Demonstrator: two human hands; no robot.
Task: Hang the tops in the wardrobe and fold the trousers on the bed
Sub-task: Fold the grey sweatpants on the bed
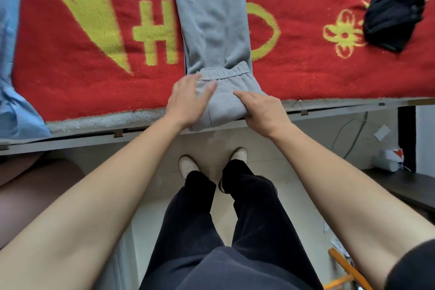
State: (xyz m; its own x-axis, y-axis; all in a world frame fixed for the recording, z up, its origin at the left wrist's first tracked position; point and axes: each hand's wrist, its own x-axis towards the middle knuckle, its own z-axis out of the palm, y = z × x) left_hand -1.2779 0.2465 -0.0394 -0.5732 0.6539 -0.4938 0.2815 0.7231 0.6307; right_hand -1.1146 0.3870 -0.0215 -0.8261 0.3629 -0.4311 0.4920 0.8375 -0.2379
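The grey trousers lay on the bed, their long axis running straight away from you. The waistband end was folded over at the near edge, directly under both hands. Your left hand rested flat on the fold's left side, fingers straight and spread, holding nothing. Your right hand sat on the fold's right side, index finger laid along the cloth. Its other fingers looked tucked round the fold's edge, though the thumb was hidden. Both hands were equally near, so the next fold would probably go away from you, along the legs.
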